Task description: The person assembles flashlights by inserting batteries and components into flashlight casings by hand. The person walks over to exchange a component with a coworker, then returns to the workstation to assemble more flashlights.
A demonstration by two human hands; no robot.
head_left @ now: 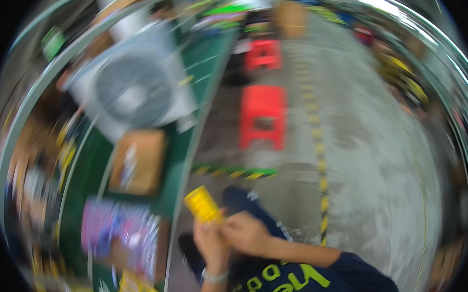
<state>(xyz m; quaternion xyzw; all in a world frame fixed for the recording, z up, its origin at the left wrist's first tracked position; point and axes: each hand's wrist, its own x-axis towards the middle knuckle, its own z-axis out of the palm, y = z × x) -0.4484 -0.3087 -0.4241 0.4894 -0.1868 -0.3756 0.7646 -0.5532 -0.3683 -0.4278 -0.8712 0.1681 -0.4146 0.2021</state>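
Note:
A small flat yellow packet [203, 203] is held up in front of my body, beside the edge of the green bench. My left hand [210, 244] grips its lower end from below, with a pale band around the wrist. Close against it, my right hand [246, 233] has its fingers bent and pressed together at the packet's lower right corner. Motion blur and the overlapping hands hide whether those fingers hold the packet itself or something small by it.
The green bench [178, 143] on the left carries a cardboard box [138, 162], a tray of pink-purple packs [118, 230], yellow packets [136, 287] and a large fan [133, 90] on plastic. Red stools [263, 113] stand ahead, beside a black-yellow floor line [318, 145].

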